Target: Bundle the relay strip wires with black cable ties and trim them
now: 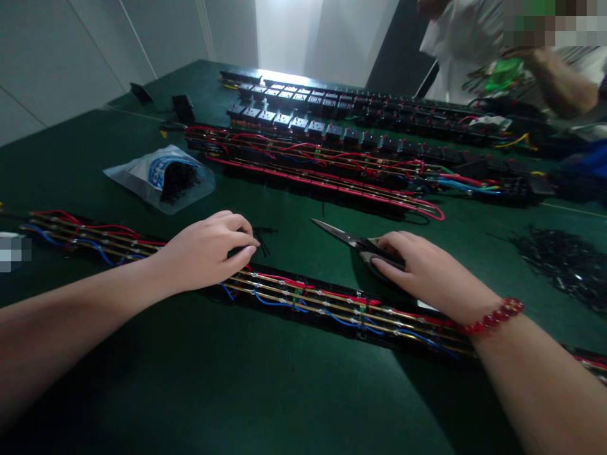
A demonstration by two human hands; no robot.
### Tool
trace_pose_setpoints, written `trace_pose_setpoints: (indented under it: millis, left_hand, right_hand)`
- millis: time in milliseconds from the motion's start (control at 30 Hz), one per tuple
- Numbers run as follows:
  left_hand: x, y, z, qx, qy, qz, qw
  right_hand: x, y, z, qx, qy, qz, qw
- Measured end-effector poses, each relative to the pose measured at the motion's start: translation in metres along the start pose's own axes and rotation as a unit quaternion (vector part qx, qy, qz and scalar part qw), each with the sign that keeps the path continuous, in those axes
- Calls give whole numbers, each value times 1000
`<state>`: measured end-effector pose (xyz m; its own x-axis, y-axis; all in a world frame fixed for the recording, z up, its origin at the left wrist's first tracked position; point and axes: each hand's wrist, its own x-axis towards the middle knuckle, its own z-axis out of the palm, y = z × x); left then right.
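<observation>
My right hand [417,268] is closed round the dark handles of a pair of scissors [334,232], whose pointed blades aim up and left over the table. My left hand [213,246] hovers over a long black power strip housing [303,300] with brass bars and red and blue wires. Thumb and forefinger meet in a pinch; what they hold, if anything, is hidden. Just beyond those fingertips lie a few thin black cable ties [266,235]. The strip runs under both arms, from the left edge to the lower right.
An open plastic bag [183,183] of black ties lies at the left. Several wired strips [332,161] and socket strips [303,123] fill the back of the green table [260,385]. Black offcuts [564,265] are heaped right. A co-worker's arm [554,79] shows behind.
</observation>
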<state>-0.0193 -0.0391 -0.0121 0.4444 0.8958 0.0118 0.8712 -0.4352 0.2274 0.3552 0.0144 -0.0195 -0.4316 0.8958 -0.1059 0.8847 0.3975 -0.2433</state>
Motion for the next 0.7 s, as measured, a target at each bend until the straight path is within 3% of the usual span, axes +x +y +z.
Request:
trace_pose_setpoints:
  millis: [700]
  left_hand:
    - [1,2,-2,-16,-33,-8,999]
  right_hand:
    - [1,-2,-2,2,-15,16,1000]
